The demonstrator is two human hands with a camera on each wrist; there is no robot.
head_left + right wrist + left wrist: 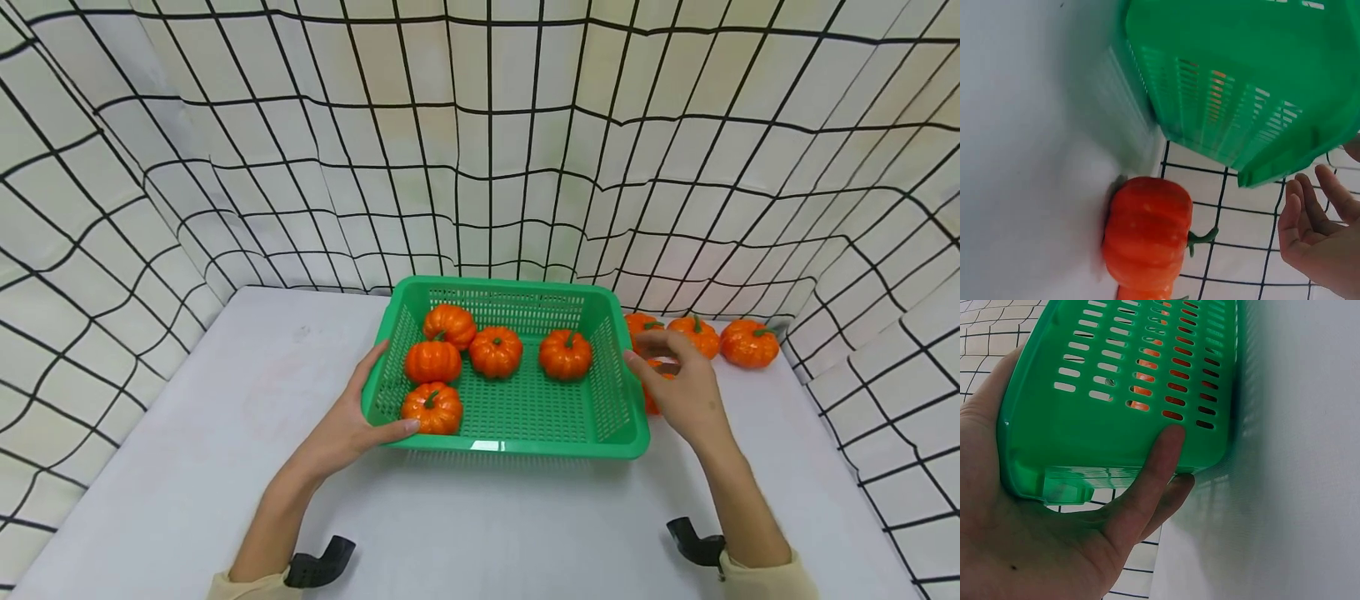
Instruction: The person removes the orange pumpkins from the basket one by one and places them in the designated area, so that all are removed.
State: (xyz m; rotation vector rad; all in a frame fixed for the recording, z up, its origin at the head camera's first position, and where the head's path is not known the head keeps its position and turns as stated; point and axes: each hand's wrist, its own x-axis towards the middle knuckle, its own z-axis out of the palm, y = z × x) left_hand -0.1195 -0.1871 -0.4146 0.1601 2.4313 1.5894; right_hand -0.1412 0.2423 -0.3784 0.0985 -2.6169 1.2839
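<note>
A green plastic basket [510,447] sits on the white table, with several small orange pumpkins [496,351] inside, mostly toward its left half. My left hand [351,425] grips the basket's left end, its thumb over the front left rim and its fingers against the perforated outer wall [1104,434]. Beside the right rim is my right hand [686,387], fingers loosely bent with nothing between them. Its thumb is close to the rim; whether it touches, I cannot tell. Under and behind that hand, more orange pumpkins [1147,231] stand on the table, partly hidden.
Several pumpkins outside the basket, among them one at the far right [750,343], stand along the table's back right edge. A black wire grid [491,175] over white sheeting rises behind the table [495,533] and along both sides.
</note>
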